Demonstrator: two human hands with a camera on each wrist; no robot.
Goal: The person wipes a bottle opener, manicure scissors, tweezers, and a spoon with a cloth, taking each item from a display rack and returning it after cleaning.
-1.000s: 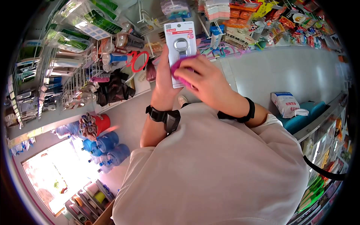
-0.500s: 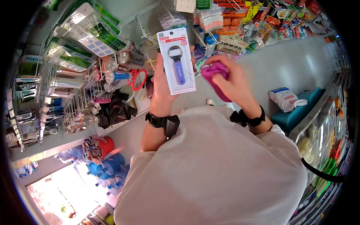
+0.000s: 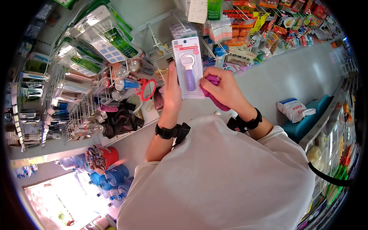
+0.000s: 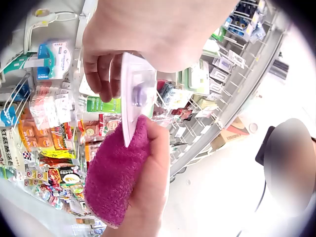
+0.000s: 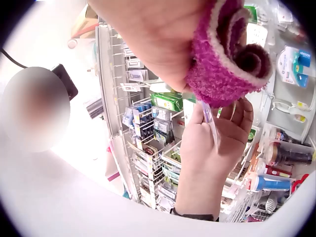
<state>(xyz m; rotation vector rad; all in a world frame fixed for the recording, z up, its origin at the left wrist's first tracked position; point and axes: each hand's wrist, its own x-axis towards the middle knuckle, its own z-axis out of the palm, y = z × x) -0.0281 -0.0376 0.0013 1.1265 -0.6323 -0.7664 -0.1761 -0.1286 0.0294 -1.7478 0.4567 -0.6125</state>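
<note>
A white blister card (image 3: 176, 57) with a red header holds a purple-handled tool (image 3: 190, 78) with a round metal head. Along its left edge stands my left hand (image 3: 173, 94), fingers pointing up and straight. In the right wrist view the card's edge lies against the palm of that left hand (image 5: 210, 148), between thumb and fingers. My right hand (image 3: 227, 90) grips a rolled magenta plush cloth (image 3: 215, 100) at the card's lower right edge. The left wrist view shows this cloth (image 4: 116, 173) pressed to the card (image 4: 129, 98) under the right thumb (image 4: 157, 140).
Shelf racks with hanging packages (image 3: 115, 42) crowd the left and front. Red-handled scissors (image 3: 148, 90) hang near my left hand. Snack packets (image 3: 283, 23) line the far shelf. A white bag (image 3: 293, 110) rests on a teal stool (image 3: 306, 122) to the right. Blue water bottles (image 3: 115, 176) stand lower left.
The right hand with the cloth wiped off the card's front, swung away right, then came back to its right edge. The left hand has shifted from behind the card to its left edge.
</note>
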